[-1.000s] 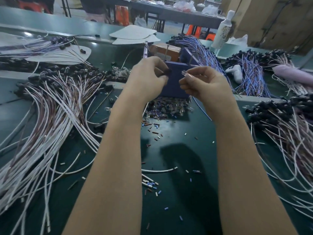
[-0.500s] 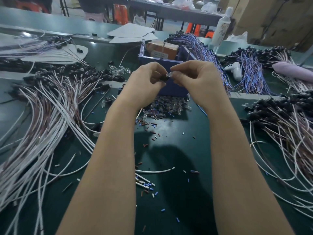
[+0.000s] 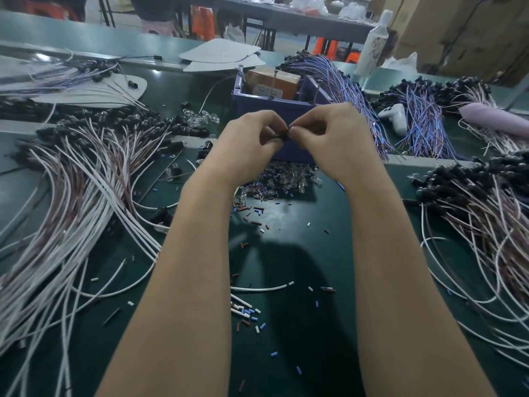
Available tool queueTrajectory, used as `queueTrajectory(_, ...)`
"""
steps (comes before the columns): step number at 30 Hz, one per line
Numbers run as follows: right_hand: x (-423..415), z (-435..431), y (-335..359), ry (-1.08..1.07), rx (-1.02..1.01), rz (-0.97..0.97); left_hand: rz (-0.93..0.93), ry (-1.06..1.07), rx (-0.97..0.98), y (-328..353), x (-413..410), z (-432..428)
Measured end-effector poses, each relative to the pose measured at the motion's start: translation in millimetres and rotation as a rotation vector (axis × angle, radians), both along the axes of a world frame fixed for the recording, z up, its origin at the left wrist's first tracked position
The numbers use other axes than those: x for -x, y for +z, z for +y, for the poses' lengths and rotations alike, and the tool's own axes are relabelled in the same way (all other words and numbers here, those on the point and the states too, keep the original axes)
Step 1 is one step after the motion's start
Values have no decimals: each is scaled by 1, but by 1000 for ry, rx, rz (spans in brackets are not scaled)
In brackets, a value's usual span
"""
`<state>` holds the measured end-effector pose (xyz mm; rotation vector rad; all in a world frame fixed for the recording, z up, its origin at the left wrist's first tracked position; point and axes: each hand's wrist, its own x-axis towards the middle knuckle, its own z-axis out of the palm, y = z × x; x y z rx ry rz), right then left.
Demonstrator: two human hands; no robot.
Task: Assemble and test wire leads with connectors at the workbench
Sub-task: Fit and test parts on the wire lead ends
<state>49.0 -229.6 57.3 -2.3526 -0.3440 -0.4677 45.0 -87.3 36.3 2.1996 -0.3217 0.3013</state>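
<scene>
Now left hand (image 3: pixel 248 142), right hand (image 3: pixel 329 138) pinch black connector (image 3: pixel 282 136); label (image 3: pixel 267 90) blurred.

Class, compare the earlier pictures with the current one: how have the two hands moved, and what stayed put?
The left hand and right hand, apart a second ago, have closed together and both now pinch a small black part. The clear piece the right hand pinched is no longer visible. The blue bin and wire bundles stayed put.

Dark green workbench (image 3: pixel 315 267); grey table (image 3: pixel 315 22) behind; orange stools (image 3: pixel 325 48) beneath; cardboard boxes (image 3: pixel 463 30) far right.
</scene>
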Motion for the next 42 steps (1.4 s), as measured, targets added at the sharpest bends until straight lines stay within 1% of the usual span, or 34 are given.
queueTrajectory(4,-2,-3,-4,12,-90,43,-23,7,-6,-2,0,1)
queueTrajectory(8,-5,-7,-12,66,-316,125,2,-13,38,-6,-2,2)
queueTrajectory(13,-9,-8,-20,136,-613,285,5,-24,59,-9,-5,2)
queueTrajectory(20,-12,-2,-27,181,-737,326,-48,18,75,-14,-7,-2)
queueTrajectory(25,-13,5,-32,157,-776,333,-50,33,86,-14,-6,-2)
queueTrajectory(29,-13,4,-31,153,-792,326,-12,46,97,-13,-7,-4)
queueTrajectory(34,-14,-2,-29,152,-859,426,34,57,111,-14,-7,-5)
queueTrajectory(36,-15,-5,-29,124,-813,424,46,59,127,-14,-7,-4)
queueTrajectory(39,-16,-8,-30,118,-667,382,57,58,131,-14,-6,-3)
queueTrajectory(42,-17,-6,-33,114,-590,344,64,48,129,-14,-6,-4)
